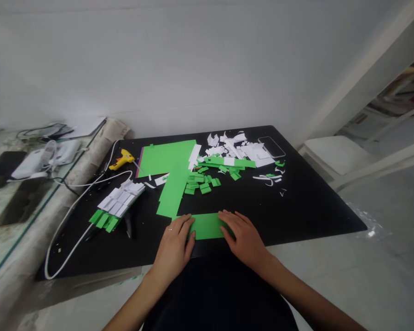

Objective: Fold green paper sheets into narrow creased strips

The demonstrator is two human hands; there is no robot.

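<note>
The black worktop is busy! Glue gun at the left, green sheet just beside it, white scraps crowding the phone, green bits scattered mid-surface, green strip by the near edge!

From where I stand: one plain black rectangular tabletop; one plain bright-green paper strip; one large rectangular green paper sheet, purple showing along its left edge; small folded green paper pieces. Curled white paper scraps; one yellow plastic glue gun; one folded-paper panel, white rows ending in green.
</note>
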